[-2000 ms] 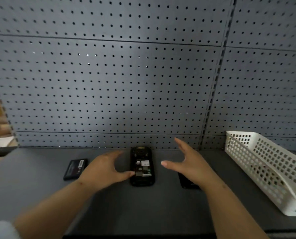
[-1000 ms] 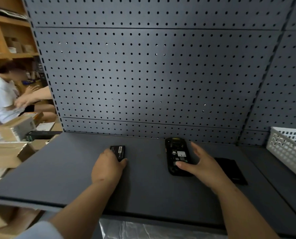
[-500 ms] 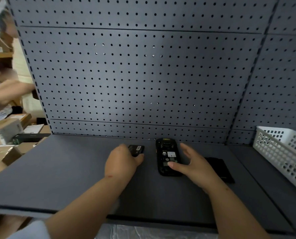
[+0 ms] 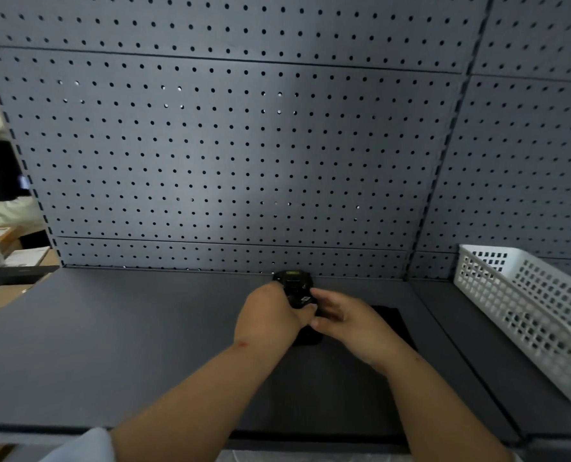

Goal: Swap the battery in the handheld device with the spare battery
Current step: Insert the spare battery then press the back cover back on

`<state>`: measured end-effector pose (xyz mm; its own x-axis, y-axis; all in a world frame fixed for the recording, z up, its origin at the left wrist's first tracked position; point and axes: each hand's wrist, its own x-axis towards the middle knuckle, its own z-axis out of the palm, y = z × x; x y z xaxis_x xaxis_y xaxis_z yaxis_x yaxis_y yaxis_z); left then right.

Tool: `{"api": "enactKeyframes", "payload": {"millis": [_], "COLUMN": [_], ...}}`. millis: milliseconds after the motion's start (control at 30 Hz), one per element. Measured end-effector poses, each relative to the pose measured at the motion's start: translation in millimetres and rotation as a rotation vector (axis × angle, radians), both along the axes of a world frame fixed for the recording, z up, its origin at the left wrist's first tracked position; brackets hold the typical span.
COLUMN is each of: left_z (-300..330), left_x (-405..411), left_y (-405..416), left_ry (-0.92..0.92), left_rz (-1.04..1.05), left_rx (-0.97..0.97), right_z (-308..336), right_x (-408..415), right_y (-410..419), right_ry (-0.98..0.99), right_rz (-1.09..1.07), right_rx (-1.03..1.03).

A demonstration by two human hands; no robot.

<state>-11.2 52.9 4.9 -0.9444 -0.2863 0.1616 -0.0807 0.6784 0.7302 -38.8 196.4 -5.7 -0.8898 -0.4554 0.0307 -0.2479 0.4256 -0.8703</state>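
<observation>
The black handheld device (image 4: 292, 281) lies back-up on the grey shelf near the pegboard, its compartment uncovered. My left hand (image 4: 269, 316) is curled over the device's middle, closed on the spare battery, which is almost fully hidden under the fingers. My right hand (image 4: 347, 320) holds the device's right edge, thumb and fingertips pressed against it. The device's lower end (image 4: 307, 340) shows below my left hand. A flat black piece (image 4: 392, 320), seemingly the back cover, lies on the shelf just right of my right hand.
A white perforated plastic basket (image 4: 524, 315) stands at the right on the neighbouring shelf. The grey pegboard wall (image 4: 244, 161) rises right behind the device. Cardboard boxes (image 4: 1, 261) and a person's clothing show past the shelf's left edge.
My left hand picked the spare battery up from the shelf's left side and carried it right, onto the device. My right hand stayed at the device's right edge.
</observation>
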Motion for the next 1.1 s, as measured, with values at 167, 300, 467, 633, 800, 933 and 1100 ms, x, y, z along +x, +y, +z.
{"api": "enactKeyframes", "payload": {"millis": [167, 300, 467, 633, 800, 933, 1100], "left_z": [1, 1, -3, -13, -20, -24, -25], "left_x": [-1, 0, 6, 5, 5, 1, -3], "left_y": [1, -1, -12, -30, -44, -48, -53], "left_ry": [-0.015, 0.041, 0.144, 0.111, 0.1, 0.081, 0.003], "left_rz": [-0.026, -0.058, -0.088, -0.168, -0.246, -0.282, -0.357], "left_rx": [0.038, 0.096, 0.171, 0.323, 0.311, 0.238, 0.165], "right_z": [-2, -5, -8, -10, -11, -12, -13], "right_x": [-3, -6, -7, -6, -5, -5, -4], "right_y": [-1, -1, -2, -4, -8, -8, -7], "right_ry": [0.036, 0.077, 0.116, 0.195, 0.214, 0.238, 0.237], "right_rz": [0.026, -0.025, -0.053, -0.095, -0.103, -0.105, -0.098], "right_rx": [0.048, 0.035, 0.018, 0.034, 0.027, 0.014, 0.032]}}
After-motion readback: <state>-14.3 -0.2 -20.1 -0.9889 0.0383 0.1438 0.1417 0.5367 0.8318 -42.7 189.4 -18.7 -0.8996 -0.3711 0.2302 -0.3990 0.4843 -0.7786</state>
